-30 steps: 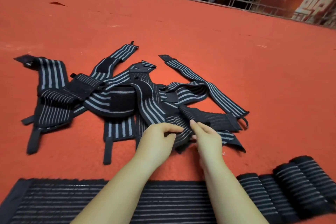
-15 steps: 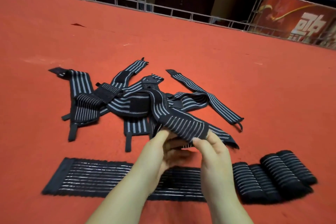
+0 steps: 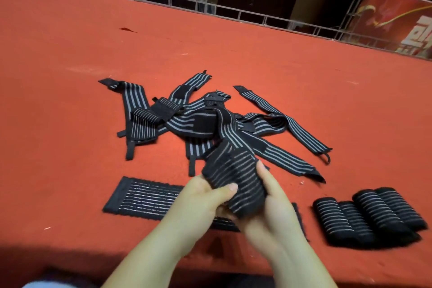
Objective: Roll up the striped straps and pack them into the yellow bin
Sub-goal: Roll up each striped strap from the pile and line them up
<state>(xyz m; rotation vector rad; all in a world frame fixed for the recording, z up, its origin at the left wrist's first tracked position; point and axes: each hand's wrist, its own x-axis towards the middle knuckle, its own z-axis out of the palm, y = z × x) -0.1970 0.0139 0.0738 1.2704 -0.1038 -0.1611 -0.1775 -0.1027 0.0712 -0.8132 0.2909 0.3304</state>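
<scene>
A tangled pile of black straps with grey stripes lies in the middle of the red table. Both hands hold one end of a striped strap lifted above the near edge; its other end trails back into the pile. My left hand grips it from the left with the thumb on top. My right hand grips its right side. A flat wide strap lies under my hands. Several rolled straps sit side by side at the near right. No yellow bin is in view.
A metal rail runs along the table's far edge. A red banner with yellow lettering stands at the back right. The table's near edge runs just under my forearms.
Both hands have pulled the strap end out of the pile toward me and lifted it. The view has tilted up and back, so the pile looks farther away.
</scene>
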